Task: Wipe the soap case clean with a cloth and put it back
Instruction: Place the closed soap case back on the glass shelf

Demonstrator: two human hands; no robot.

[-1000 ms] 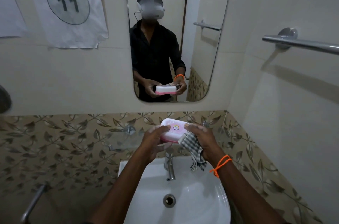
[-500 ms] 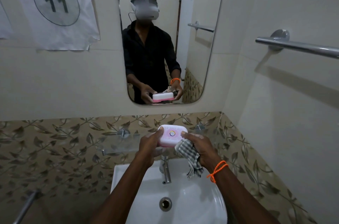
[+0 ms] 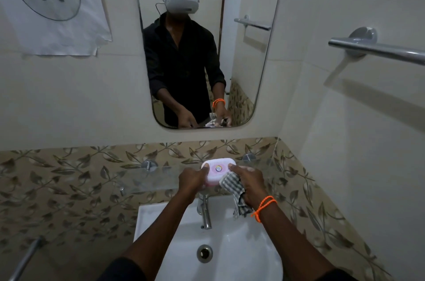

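A pink and white soap case with a small round sticker on its lid sits low over the glass shelf above the sink; whether it rests on the glass is unclear. My left hand grips its left end. My right hand touches its right end with the fingertips and also holds a grey checked cloth, which hangs down below the palm. An orange thread band circles my right wrist.
A white sink with a chrome tap lies below the shelf. A mirror hangs on the wall ahead and a chrome towel bar juts from the right wall. A paper sign marked 11 hangs at upper left.
Both hands have carried the soap case forward and down towards the glass shelf. The cloth stays bunched in my right hand.
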